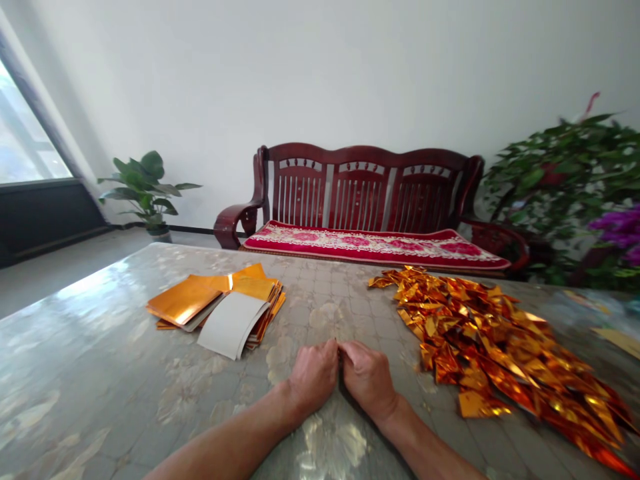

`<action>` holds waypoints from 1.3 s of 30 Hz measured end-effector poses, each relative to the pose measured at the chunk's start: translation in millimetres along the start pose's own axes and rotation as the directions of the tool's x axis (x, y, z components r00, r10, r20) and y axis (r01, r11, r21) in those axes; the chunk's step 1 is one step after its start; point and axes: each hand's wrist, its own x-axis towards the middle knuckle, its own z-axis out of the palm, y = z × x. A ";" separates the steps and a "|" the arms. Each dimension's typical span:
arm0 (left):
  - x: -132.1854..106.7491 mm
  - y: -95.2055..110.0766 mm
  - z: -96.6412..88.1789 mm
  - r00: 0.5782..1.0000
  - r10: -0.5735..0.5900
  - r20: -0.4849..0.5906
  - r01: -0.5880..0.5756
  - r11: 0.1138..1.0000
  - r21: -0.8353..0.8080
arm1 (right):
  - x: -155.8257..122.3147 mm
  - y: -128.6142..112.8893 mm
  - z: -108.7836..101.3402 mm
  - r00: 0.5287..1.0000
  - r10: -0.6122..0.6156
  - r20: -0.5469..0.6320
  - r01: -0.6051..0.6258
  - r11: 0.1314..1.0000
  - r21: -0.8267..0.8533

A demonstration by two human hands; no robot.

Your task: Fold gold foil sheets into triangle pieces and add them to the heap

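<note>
My left hand (316, 375) and my right hand (367, 375) meet knuckle to knuckle over the near middle of the table. Both are closed, thumbs and forefingers pressed together. Whatever they pinch is hidden behind the fingers; only a tiny dark bit shows where they meet. Left of my hands lies a loose stack of gold foil sheets (187, 298), some turned with a pale grey back (233, 325) upward. To the right spreads a long heap of folded orange-gold foil pieces (480, 333).
The table (125, 393) has a glossy floral cover. At the right edge lies clear plastic (580, 307). Behind the table stands a dark red wooden bench (360, 193) with a red patterned cushion (370, 245). Potted plants (147, 187) flank it.
</note>
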 end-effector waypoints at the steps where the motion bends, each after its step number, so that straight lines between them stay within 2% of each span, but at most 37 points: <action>1: -0.2 0.1 -0.2 1.000 0.001 0.000 -0.001 1.000 -0.001 | 0.1 0.0 0.1 1.000 -0.005 -0.001 0.005 1.000 0.004; 11: -2.1 -0.6 0.0 1.000 -0.013 -0.001 0.013 1.000 -0.026 | -1.2 -2.3 1.1 1.000 -0.005 -0.007 0.005 1.000 0.023; 14: 2.6 -7.3 0.6 0.998 -0.023 -0.054 0.019 0.997 -0.079 | 2.9 0.4 3.4 0.998 0.057 -0.008 -0.056 0.997 0.058; 17: 10.2 -16.9 -0.8 0.992 -0.067 -0.108 0.044 0.977 -0.209 | 10.4 8.1 4.4 0.986 0.166 -0.012 -0.163 0.978 0.127; 20: 16.1 -24.2 -3.6 0.986 -0.142 -0.088 0.106 0.938 -0.330 | 16.4 18.2 4.0 0.966 0.256 -0.031 -0.244 0.947 0.210; 25: 16.4 -26.0 -9.5 0.981 -0.118 -0.156 0.077 0.966 -0.245 | 18.0 23.1 1.9 0.961 0.275 -0.014 -0.266 0.942 0.202; 28: 15.3 -26.0 -12.7 0.972 -0.152 -0.180 0.114 0.972 -0.206 | 17.7 18.9 -4.1 0.976 0.214 -0.048 -0.209 0.974 0.087; 32: 14.4 -27.1 -14.5 0.967 -0.188 -0.172 0.156 0.971 -0.183 | 18.3 16.0 -16.0 0.998 -0.008 -0.065 0.006 0.999 -0.032; 35: 13.3 -27.3 -13.9 0.969 -0.161 -0.188 0.131 0.978 -0.163 | 18.2 18.5 -20.6 0.993 -0.112 -0.034 0.110 0.993 -0.053; 39: 12.7 -27.4 -11.5 0.970 -0.134 -0.205 0.103 0.983 -0.152 | 16.7 25.1 -19.3 0.985 -0.168 0.030 0.169 0.985 -0.040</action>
